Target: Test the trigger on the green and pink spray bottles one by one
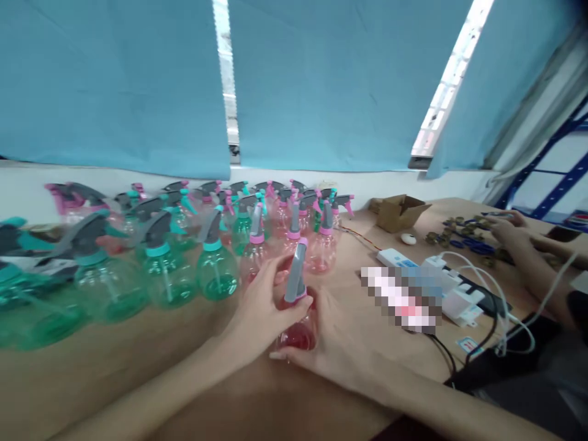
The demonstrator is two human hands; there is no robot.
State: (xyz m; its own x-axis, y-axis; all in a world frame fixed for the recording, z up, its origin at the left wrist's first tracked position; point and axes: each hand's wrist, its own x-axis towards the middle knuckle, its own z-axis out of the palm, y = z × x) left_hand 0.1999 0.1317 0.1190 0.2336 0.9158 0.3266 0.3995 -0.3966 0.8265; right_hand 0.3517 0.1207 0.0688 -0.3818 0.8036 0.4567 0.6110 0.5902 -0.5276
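A pink spray bottle (298, 337) with a grey trigger head and pink collar stands upright between my two hands. My left hand (269, 297) is closed around its neck and collar, thumb in front. Lower down, my right hand (321, 340) grips the clear pink body, with the thumb across its front near the base. Just beyond are more pink spray bottles (322, 250). To the left of my hands stands a green spray bottle (217, 272) with a turquoise collar. The far fingers of both hands are partly hidden by the bottle.
Many green and pink spray bottles (168, 275) crowd the table's left and back. At right are a power strip (397, 260), chargers with white cables (462, 303), an open cardboard box (399, 212) and metal parts (463, 233). Another person's hand (509, 229) works beside those parts.
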